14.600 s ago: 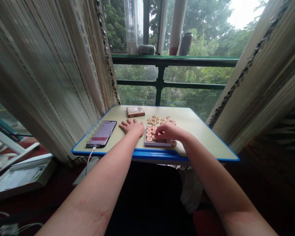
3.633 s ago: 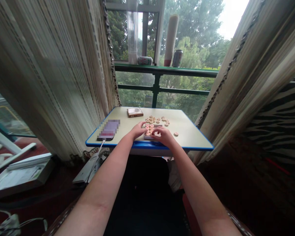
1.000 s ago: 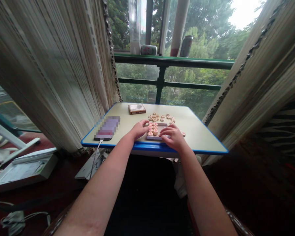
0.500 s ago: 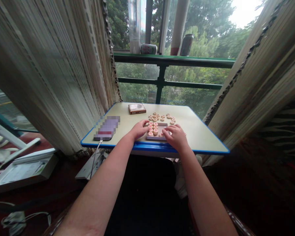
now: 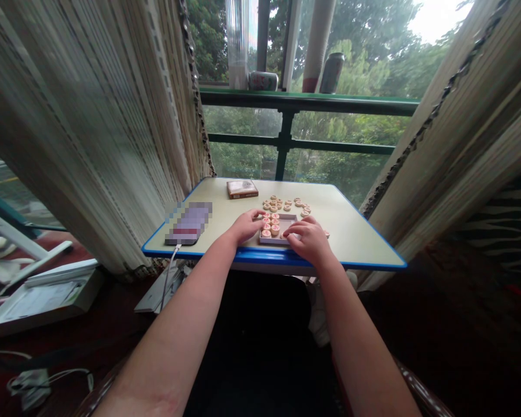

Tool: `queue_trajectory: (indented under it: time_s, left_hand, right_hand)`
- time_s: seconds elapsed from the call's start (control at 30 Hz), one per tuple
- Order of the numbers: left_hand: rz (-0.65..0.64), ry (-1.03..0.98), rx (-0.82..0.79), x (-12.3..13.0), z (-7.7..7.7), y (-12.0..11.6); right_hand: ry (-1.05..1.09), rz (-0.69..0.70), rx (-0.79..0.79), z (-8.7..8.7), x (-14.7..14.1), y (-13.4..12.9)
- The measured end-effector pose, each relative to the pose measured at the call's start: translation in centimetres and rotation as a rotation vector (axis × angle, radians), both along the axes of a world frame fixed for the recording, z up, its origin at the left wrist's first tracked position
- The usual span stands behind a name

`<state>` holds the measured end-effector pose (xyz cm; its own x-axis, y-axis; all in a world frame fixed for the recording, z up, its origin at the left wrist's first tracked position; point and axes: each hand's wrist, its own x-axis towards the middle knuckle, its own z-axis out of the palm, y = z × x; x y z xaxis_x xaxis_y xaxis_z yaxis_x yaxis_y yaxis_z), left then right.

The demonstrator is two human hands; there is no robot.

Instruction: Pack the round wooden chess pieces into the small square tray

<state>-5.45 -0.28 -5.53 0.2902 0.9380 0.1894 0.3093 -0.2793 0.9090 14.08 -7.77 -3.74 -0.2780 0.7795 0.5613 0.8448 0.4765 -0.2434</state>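
A shallow open box (image 5: pixel 296 219) lies near the table's front edge. Round Chinese chess pieces (image 5: pixel 275 230) with red characters stand in two columns along its left side. My left hand (image 5: pixel 244 227) is at the box's left edge, thumb and fingers apart, fingertips against the leftmost pieces. Over the front right part of the box, my right hand (image 5: pixel 310 238) has its fingers pinched together on a chess piece, mostly hidden under the fingertips. Behind the box, several loose chess pieces (image 5: pixel 274 208) lie scattered on the table, with more toward the right (image 5: pixel 306 212).
The pale table (image 5: pixel 351 237) has a blue rim. A flat brown box (image 5: pixel 242 189) sits at the back left. At the left edge lies a blurred phone (image 5: pixel 191 223) with a white cable (image 5: pixel 170 272). Cans (image 5: pixel 332 73) stand on the window ledge behind.
My right hand's fingers have drawn closer together over the piece at the box's front. My left hand stays about where it was; the view has tilted slightly.
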Motion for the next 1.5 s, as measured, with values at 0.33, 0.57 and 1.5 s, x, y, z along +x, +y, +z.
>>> queue_trajectory:
  time_s: [0.33, 0.57, 1.5]
  left_hand:
    - [0.037, -0.073, -0.006, 0.2, -0.49, 0.47]
    - [0.04, -0.064, -0.022, 0.32, -0.17, 0.08]
    - [0.014, -0.036, -0.024, 0.14, -0.39, 0.42]
  right_hand:
    - [0.091, -0.095, 0.04, -0.23, 0.28, 0.2]
    - [0.049, -0.08, 0.014, -0.02, 0.15, -0.09]
    - [-0.005, 0.116, -0.042, 0.17, -0.06, -0.17]
